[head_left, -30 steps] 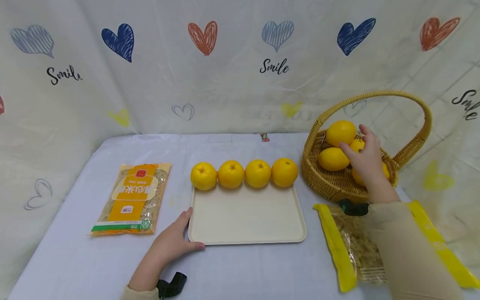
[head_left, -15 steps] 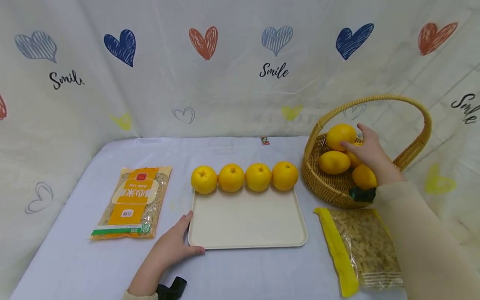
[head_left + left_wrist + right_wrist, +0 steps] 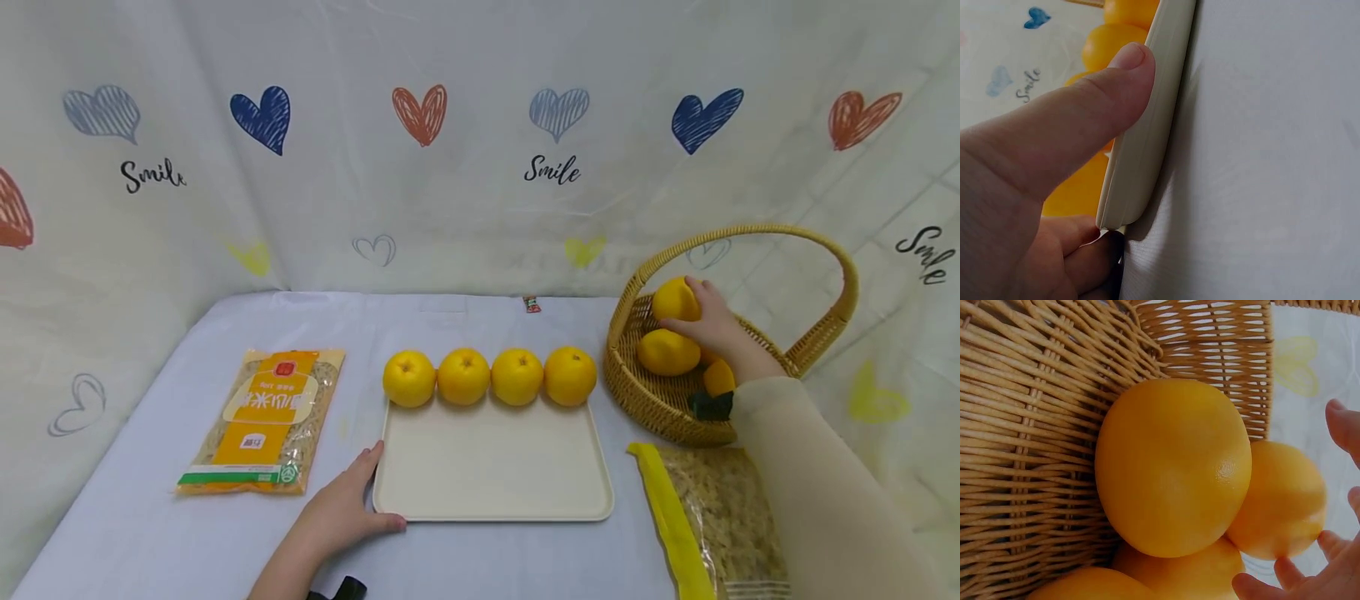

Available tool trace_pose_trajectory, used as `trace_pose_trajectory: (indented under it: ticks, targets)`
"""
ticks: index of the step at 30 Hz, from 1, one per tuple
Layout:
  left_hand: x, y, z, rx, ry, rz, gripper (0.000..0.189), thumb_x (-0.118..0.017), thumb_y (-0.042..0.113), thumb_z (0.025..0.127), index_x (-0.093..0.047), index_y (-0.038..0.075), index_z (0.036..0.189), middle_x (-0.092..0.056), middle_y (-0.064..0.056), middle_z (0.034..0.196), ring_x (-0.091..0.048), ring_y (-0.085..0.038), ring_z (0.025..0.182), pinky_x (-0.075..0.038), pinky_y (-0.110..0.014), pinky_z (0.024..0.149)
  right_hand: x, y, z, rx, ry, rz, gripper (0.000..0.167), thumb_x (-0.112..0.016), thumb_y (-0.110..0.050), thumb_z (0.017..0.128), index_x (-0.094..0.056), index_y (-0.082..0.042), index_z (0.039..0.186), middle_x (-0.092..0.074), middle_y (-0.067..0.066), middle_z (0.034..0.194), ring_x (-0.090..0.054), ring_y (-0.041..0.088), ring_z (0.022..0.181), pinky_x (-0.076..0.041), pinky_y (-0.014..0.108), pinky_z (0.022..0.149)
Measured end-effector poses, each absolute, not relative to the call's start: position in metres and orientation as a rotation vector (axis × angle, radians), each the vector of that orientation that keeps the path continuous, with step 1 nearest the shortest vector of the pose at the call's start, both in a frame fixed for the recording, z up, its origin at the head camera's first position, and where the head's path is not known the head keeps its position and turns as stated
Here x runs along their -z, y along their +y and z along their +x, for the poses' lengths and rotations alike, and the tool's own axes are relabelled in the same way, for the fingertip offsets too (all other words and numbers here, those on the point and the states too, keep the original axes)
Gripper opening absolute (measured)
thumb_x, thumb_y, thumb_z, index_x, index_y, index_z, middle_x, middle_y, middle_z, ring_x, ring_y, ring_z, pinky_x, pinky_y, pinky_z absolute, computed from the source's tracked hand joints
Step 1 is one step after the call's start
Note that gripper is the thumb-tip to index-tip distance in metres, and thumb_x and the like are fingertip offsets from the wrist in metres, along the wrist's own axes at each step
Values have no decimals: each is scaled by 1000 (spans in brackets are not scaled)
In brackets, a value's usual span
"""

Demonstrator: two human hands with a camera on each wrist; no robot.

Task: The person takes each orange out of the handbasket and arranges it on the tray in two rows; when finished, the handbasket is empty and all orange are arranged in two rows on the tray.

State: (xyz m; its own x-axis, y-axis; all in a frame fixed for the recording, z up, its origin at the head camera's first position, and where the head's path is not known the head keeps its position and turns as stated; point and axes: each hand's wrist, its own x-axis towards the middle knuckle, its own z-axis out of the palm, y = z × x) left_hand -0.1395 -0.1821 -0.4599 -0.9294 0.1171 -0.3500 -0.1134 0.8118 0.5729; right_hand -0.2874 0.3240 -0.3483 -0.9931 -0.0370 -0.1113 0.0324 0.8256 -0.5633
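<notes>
My left hand (image 3: 335, 510) holds the near left corner of a cream rectangular tray (image 3: 491, 467); its thumb lies along the front wall and its fingers are at the left side. In the left wrist view the thumb (image 3: 1094, 103) presses the tray wall. A row of several oranges (image 3: 516, 377) sits along the tray's far edge. My right hand (image 3: 716, 323) reaches into a wicker basket (image 3: 645, 408), around the rearmost orange (image 3: 675, 300). In the right wrist view some fingertips touch that orange (image 3: 1288, 500), while the upper digit stands apart. A nearer orange (image 3: 1172, 469) lies in front.
An orange-labelled packet (image 3: 262, 421) lies at the left on the white cloth. A clear packet with a yellow edge (image 3: 720, 508) lies before the basket, partly under the right sleeve. The basket handle (image 3: 738, 229) arches over the oranges. A small wrapper (image 3: 531, 304) lies at the back.
My right hand has shifted left and come closer around the rear orange in the basket. The left hand stays at the tray corner. The head view has tilted upward.
</notes>
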Motion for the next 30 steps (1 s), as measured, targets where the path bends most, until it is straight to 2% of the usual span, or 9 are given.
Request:
trace_pose_trajectory:
  ticks: [7, 12, 20, 27, 30]
  targets:
    - [462, -183, -139, -862, 2631, 2, 122, -75, 67, 44, -25, 19, 145, -27, -16, 148, -28, -38, 133, -28, -58, 104, 349, 326, -289, 859, 2881, 67, 95, -51, -46, 88, 20, -14, 142, 23, 28, 144, -5, 59, 126, -18, 70, 97]
    - [466, -183, -137, -867, 2626, 10, 122, -75, 68, 44, -25, 19, 145, -28, -16, 148, -29, -38, 133, -29, -57, 103, 354, 330, -290, 778, 2906, 95, 95, -52, -44, 88, 16, -7, 143, 15, 33, 142, -23, 59, 116, -27, 67, 94]
    - [464, -183, -137, -847, 2638, 6, 123, -74, 68, 44, -25, 18, 144, -28, -17, 147, -30, -39, 132, -29, -57, 103, 362, 332, -298, 860, 2944, 197, 92, -58, -39, 86, 4, -6, 146, 9, 36, 142, -21, 62, 116, -27, 70, 91]
    - [464, -182, -138, -852, 2633, 1, 122, -75, 67, 44, -26, 18, 144, -29, -16, 147, -30, -38, 132, -29, -57, 103, 371, 337, -306, 792, 2976, 226, 100, -60, -35, 85, 18, -13, 143, 1, 36, 143, -13, 63, 117, -24, 72, 90]
    - [465, -183, -138, -848, 2639, 2, 122, -75, 68, 44, -26, 18, 144, -29, -16, 147, -31, -38, 132, -30, -57, 103, 374, 336, -307, 801, 2980, 266, 100, -60, -36, 85, 18, -15, 143, -1, 35, 143, -13, 63, 116, -28, 71, 85]
